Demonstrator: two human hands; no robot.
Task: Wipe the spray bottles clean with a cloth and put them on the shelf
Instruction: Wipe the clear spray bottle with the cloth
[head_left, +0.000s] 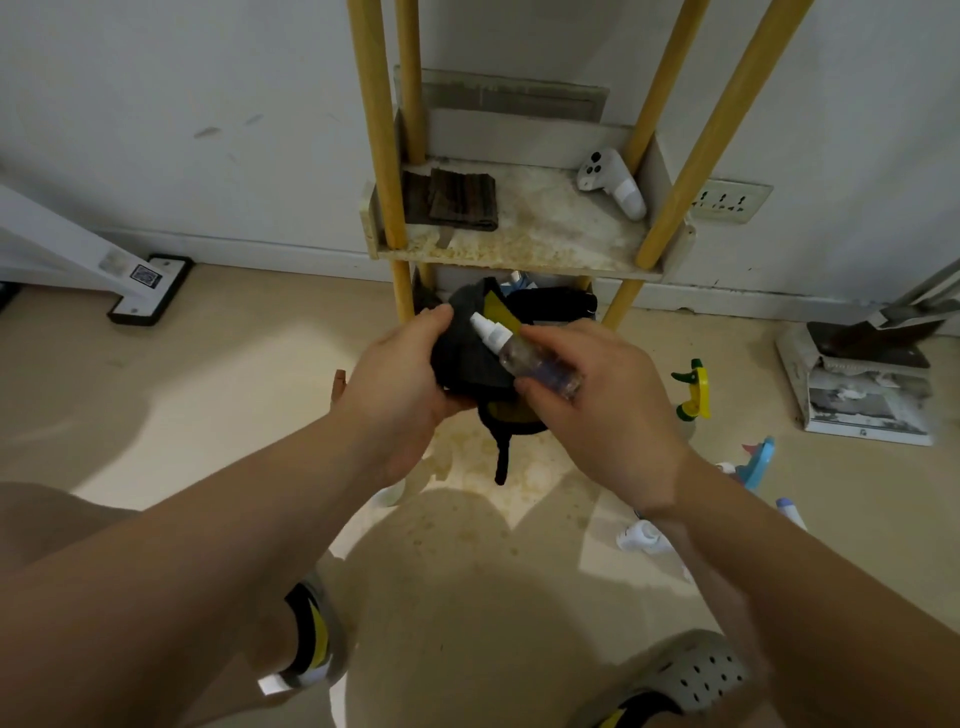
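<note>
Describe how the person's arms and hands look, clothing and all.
Both arms are bare as far up as the view shows: no sleeves in sight. The left hand and right hand wear no gloves, and no rings, watch or bracelet show at the fingers or wrists. No markings are visible on either forearm.

Stained white shelf (519, 244) on yellow posts, bearing a folded dark cloth (457, 200) at left and a white spray bottle (615, 182) lying at right. Beige floor (208, 389) beneath carries further spray bottles: a yellow-green one (693, 389), a blue one (756, 462), and a white one (641, 538).
</note>
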